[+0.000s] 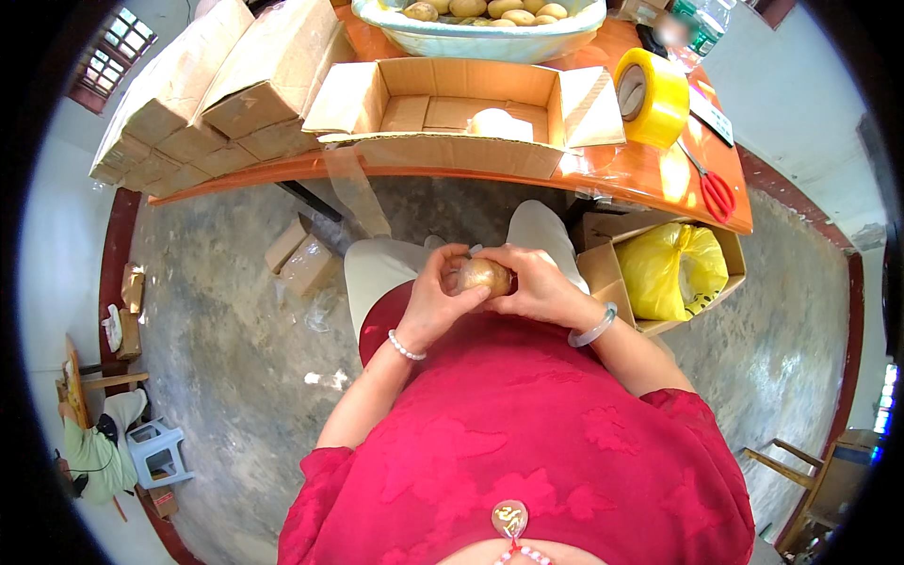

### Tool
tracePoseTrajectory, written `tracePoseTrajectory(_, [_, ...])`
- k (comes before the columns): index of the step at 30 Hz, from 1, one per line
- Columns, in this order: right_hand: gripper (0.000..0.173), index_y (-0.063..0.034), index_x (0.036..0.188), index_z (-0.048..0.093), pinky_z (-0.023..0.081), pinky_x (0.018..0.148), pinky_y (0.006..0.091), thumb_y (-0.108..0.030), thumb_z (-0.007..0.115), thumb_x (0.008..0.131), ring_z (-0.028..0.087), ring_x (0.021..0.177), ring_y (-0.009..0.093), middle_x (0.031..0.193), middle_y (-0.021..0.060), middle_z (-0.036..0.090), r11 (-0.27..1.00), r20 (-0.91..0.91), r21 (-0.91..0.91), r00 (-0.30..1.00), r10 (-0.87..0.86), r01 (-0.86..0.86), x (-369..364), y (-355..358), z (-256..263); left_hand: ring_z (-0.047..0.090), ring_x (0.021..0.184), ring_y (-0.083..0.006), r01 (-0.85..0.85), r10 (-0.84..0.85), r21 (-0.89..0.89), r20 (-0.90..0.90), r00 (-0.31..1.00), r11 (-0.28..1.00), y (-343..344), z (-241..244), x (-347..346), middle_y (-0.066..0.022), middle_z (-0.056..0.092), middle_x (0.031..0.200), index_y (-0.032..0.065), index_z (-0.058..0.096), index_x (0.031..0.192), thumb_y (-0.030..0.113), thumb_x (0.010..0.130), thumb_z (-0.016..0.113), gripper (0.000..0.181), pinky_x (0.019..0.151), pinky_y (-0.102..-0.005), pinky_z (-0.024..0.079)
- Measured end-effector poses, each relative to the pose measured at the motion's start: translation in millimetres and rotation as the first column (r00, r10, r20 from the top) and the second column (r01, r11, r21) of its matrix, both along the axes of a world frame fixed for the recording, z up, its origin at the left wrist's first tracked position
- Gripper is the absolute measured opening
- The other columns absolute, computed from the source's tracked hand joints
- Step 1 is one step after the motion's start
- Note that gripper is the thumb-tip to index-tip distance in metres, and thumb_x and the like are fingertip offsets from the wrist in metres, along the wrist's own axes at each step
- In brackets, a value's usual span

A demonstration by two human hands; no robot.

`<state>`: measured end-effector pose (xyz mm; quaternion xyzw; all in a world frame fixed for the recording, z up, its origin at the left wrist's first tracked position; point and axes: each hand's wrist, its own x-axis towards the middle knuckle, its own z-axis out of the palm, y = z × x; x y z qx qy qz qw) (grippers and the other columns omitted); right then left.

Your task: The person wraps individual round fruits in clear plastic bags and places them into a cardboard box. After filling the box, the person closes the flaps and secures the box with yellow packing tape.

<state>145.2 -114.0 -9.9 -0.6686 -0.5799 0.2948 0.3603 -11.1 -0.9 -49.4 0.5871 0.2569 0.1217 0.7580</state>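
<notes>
Both hands hold one round, yellowish-brown fruit or potato (484,277) over my lap, and a thin clear film seems to cover it. My left hand (443,291) has its thumb across the front of it; my right hand (538,284) grips the other side. Beyond them, on the orange table (607,173), an open cardboard box (452,152) holds a pale wrapped round item (494,123). A pale blue basin (487,44) behind it carries several similar yellowish-brown pieces.
Stacked cardboard boxes (261,70) stand at the table's left. Yellow tape (653,99) and red-handled scissors (717,196) lie at its right. Below is a box with a yellow plastic bag (660,272). A person (99,452) sits far left near a blue stool (157,448).
</notes>
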Motion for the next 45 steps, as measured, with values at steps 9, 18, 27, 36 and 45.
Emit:
tracePoseTrajectory(9, [0.057,0.0042,0.11,0.063,0.052,0.076,0.0296,-0.02,0.082,0.063,0.065,0.082,0.016,0.091,0.0129,0.069,0.978,-0.434,-0.133,0.878,-0.204,0.162,1,2,-12,0.06,0.104,-0.0207,0.045,-0.046,0.175,0.004,0.999,0.983,6,-7,-4,-0.0124,0.059,0.115,0.0026,0.053,0.126,0.006,0.078,0.071,0.051,0.086,-0.0305,0.05])
tracePoseTrajectory(18, [0.043,0.007,0.109,0.064,0.05,0.063,0.0236,-0.008,0.079,0.072,0.062,0.073,0.01,0.086,0.0079,0.069,0.961,-0.677,-0.25,0.689,-0.26,0.117,4,3,-14,0.063,0.09,-0.014,0.121,0.228,0.87,-0.256,0.939,0.479,7,0,-3,-0.0104,0.065,0.105,0.0014,0.064,0.109,0.005,0.079,0.069,0.03,0.073,-0.0275,0.05])
tracePoseTrajectory(27, [0.041,0.003,0.109,0.064,0.05,0.064,0.0286,-0.017,0.076,0.075,0.062,0.072,0.013,0.085,0.0091,0.069,0.973,-0.597,-0.217,0.777,-0.197,0.08,-7,2,-38,0.061,0.096,-0.0155,-0.019,0.016,-0.266,-0.012,1.0,0.964,9,-13,-11,-0.0098,0.065,0.106,-0.0067,0.06,0.115,0.011,0.085,0.065,0.035,0.084,-0.0266,0.048])
tracePoseTrajectory(36, [0.049,0.0026,0.113,0.06,0.05,0.073,0.0343,-0.021,0.073,0.073,0.062,0.084,0.029,0.091,0.019,0.065,0.995,-0.227,-0.052,0.969,-0.096,0.086,-18,8,-14,0.059,0.097,-0.0131,-0.039,0.035,-0.044,-0.088,0.996,0.998,6,-2,-8,-0.0086,0.064,0.104,-0.0067,0.059,0.115,0.014,0.083,0.07,0.039,0.086,-0.0272,0.047])
tracePoseTrajectory(45, [0.05,0.0086,0.128,0.049,0.051,0.073,0.0235,-0.01,0.067,0.085,0.061,0.085,0.012,0.107,0.0122,0.062,0.953,-0.824,-0.237,0.481,-0.3,0.19,-5,1,-40,0.06,0.098,-0.016,-0.018,0.043,-0.174,0.137,0.99,0.985,19,-2,-29,-0.0091,0.064,0.107,-0.0075,0.058,0.116,0.025,0.08,0.074,0.051,0.089,-0.03,0.047])
